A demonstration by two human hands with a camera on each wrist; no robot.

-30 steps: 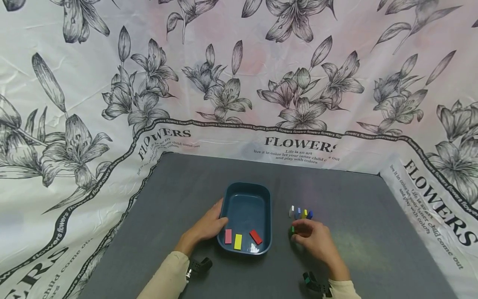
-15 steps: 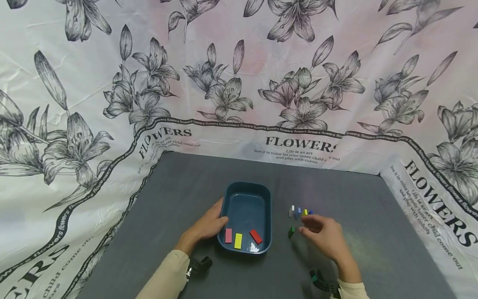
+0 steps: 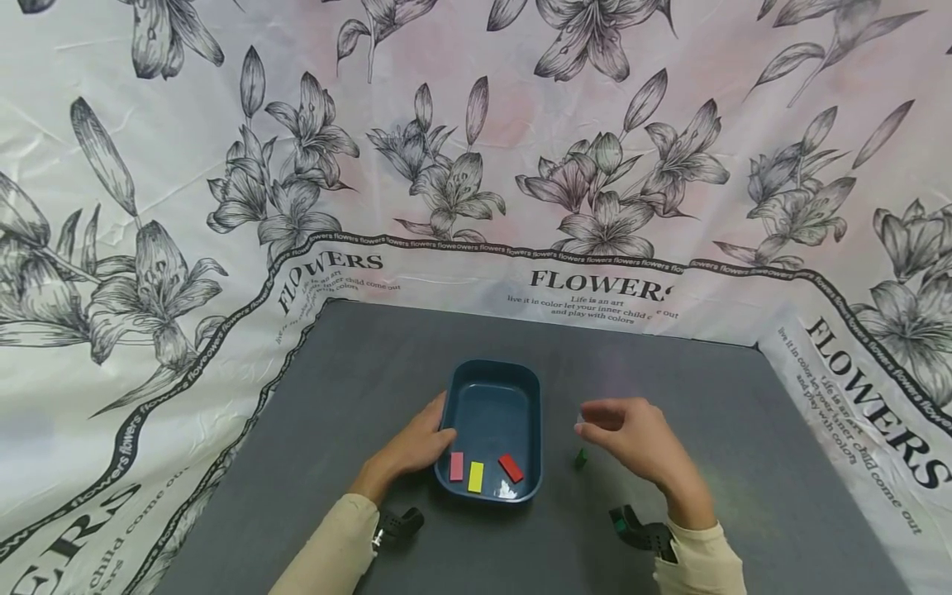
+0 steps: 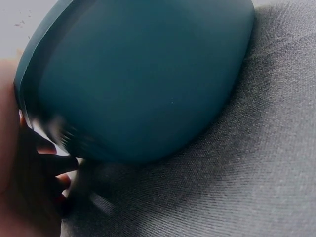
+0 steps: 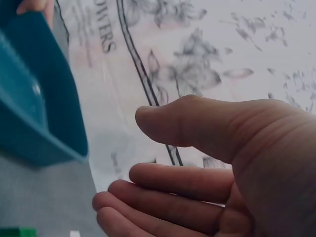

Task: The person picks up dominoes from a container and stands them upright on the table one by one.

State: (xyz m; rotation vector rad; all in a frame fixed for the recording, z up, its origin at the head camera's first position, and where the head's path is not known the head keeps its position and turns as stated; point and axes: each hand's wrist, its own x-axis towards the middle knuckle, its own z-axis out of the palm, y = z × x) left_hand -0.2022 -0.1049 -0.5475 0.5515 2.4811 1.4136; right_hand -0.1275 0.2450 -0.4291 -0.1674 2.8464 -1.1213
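My left hand [image 3: 411, 444] grips the left wall of a dark blue rectangular tray [image 3: 494, 413], thumb over the rim. The tray's underside corner fills much of the left wrist view. Inside, near its front end, lie a pink block [image 3: 457, 467], a yellow block [image 3: 476, 477] and a red block [image 3: 511, 468]. Right of the tray, my right hand [image 3: 645, 444] hovers with thumb and fingers apart, nothing between them in the right wrist view. A green block [image 3: 581, 459] stands just below its fingertips. A white block [image 3: 579, 420] shows at the thumb tip; the blocks beside it are hidden.
The grey tabletop [image 3: 372, 355] extends around the tray. A white flower-printed cloth [image 3: 461, 273] rises behind it and along both sides. Each wrist wears a black strap, such as the right strap [image 3: 641, 533].
My right hand has let go of the green block, leaving it standing, then moved back and away over the row of small blocks, covering most of them. The left hand stays at the tray.
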